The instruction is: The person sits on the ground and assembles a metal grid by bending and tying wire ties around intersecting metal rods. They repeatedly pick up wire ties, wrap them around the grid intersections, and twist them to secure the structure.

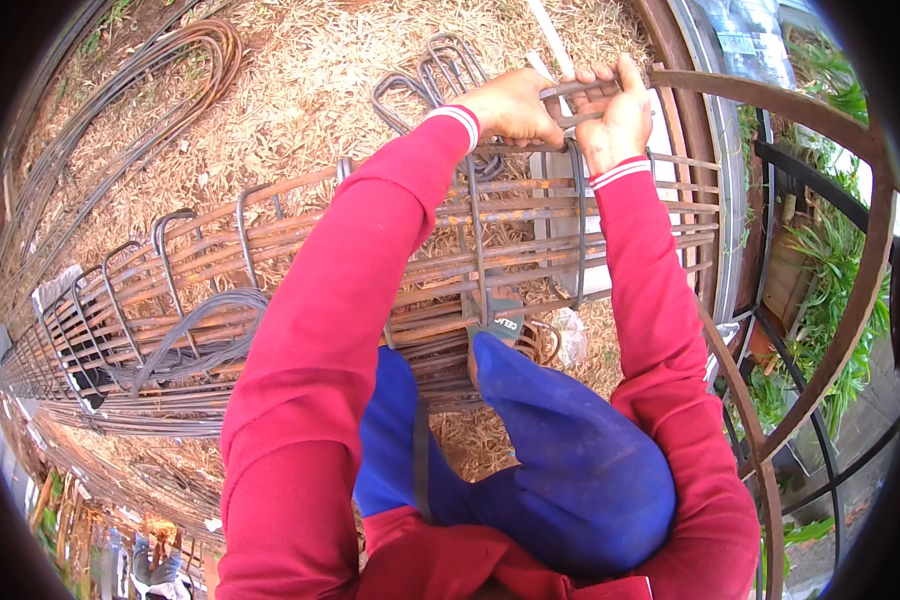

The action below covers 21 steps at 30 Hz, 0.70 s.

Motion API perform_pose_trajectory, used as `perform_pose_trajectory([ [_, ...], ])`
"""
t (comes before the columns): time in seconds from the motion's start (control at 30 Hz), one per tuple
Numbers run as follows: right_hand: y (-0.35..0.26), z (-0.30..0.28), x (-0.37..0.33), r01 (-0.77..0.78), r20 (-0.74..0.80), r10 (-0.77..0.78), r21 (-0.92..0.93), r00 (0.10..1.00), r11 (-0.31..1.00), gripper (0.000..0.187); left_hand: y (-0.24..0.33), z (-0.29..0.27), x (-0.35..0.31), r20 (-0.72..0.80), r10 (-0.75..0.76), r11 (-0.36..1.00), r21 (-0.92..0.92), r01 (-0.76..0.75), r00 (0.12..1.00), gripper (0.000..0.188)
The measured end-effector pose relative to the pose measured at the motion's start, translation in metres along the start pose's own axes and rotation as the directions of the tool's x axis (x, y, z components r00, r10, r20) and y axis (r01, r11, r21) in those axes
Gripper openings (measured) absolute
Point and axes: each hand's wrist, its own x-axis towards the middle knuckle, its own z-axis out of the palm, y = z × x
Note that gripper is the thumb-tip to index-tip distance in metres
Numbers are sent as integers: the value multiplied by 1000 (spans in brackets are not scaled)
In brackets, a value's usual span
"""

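Note:
At the top centre, my left hand point(515, 107) closes around the ends of two short rusty metal bars point(571, 89), whose exact kind I cannot make out. My right hand point(618, 120) is palm up with thumb and fingers extended, and the bars lie across its fingers and palm. Just below both hands runs a long rebar cage point(530, 213) of rusty lengthwise rods. Dark bent stirrups point(581, 220) cross these rods. Beyond my left hand, loose stirrups point(448, 70) lie on the ground.
A coil of tie wire point(205, 325) rests on the cage at left. Long bent rods point(185, 50) lie at far left. A curved rusty metal frame point(855, 290) rises at right, near green plants point(830, 270). My shoe point(500, 318) shows among the rods. Dry leaf litter point(300, 70) covers the ground.

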Motion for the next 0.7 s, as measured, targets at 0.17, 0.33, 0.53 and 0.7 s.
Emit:
perform_pose_trajectory([
  [0.17,0,26,3,1,82,16,-202,997,979,21,-8,-4,-1,-209,125,984,149,-95,970,46],
  [0.33,44,97,58,-103,179,225,-517,958,850,14,-20,-20,-6,-491,5,1000,-22,-18,871,44],
  [0.53,100,91,113,-208,206,514,-743,833,636,21,-28,-28,-4,-369,-317,833,-548,71,874,25],
  [0.7,64,84,87,-202,282,465,-633,839,748,25,-26,-27,-11,-344,-195,836,-548,-29,918,33],
])
